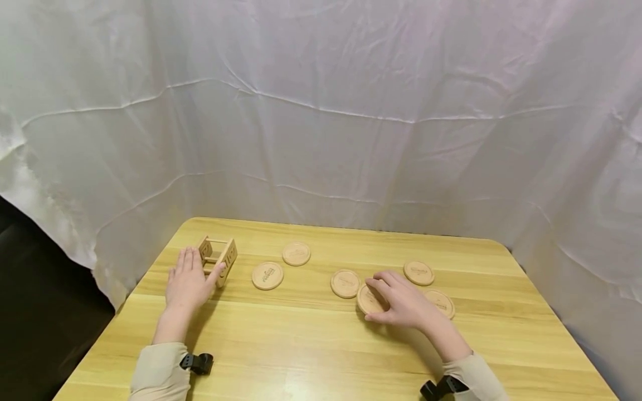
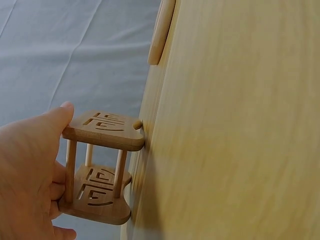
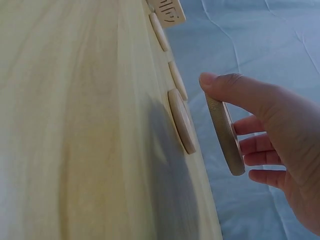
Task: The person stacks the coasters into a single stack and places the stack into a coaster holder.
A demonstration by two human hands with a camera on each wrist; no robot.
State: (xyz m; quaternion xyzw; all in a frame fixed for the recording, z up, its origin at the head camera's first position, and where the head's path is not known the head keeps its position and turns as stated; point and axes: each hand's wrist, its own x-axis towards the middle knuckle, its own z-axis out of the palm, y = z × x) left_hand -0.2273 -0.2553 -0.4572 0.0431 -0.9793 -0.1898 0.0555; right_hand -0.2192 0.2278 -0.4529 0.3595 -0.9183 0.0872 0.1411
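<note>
I observe: left hand grips wooden coaster rack, far left | right hand pinches engraved coaster above table

Slotted wd rack on tbl, rnd wd coaster just above tbl

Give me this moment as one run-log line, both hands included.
left hand: grips wooden rack | right hand: holds coaster above table | five other coasters: lying on table
</note>
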